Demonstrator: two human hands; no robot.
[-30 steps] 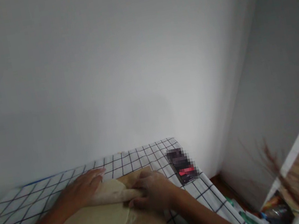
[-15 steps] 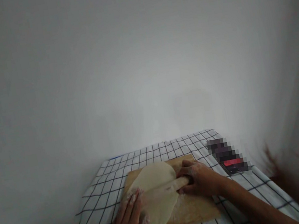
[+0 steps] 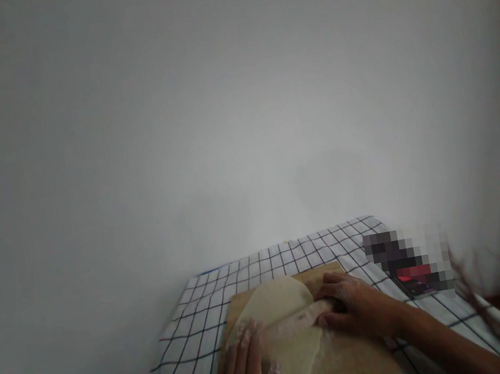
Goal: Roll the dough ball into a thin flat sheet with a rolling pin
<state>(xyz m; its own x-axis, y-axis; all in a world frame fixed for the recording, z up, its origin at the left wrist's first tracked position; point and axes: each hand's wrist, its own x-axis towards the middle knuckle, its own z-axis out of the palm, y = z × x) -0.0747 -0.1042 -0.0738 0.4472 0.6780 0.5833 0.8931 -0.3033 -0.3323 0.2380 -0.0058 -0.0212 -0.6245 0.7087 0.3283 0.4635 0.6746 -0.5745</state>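
A pale, thin sheet of dough (image 3: 281, 294) lies on a wooden board (image 3: 353, 362). Across it runs a light rolling pin (image 3: 296, 322), slanting up to the right and somewhat blurred. My right hand (image 3: 355, 304) is closed around the pin's right end, thumb on the near side and fingers on the far side. At the other end is my left hand (image 3: 244, 372), its floury fingers over the pin and its thumb lower down by the dough. That hand covers the pin's left tip and the left edge of the dough.
A white cloth with dark grid lines (image 3: 185, 366) covers the table. To the right of the board lies a pixelated dark phone-like object (image 3: 410, 271) with a red patch. Blurred thin reddish stems (image 3: 480, 301) stand by the table's right edge. A plain wall (image 3: 238, 118) rises behind.
The whole view has shifted, so table, board and hands sit farther right and slightly lower. Both hands remain at the rolling pin on the dough, with little movement relative to the board.
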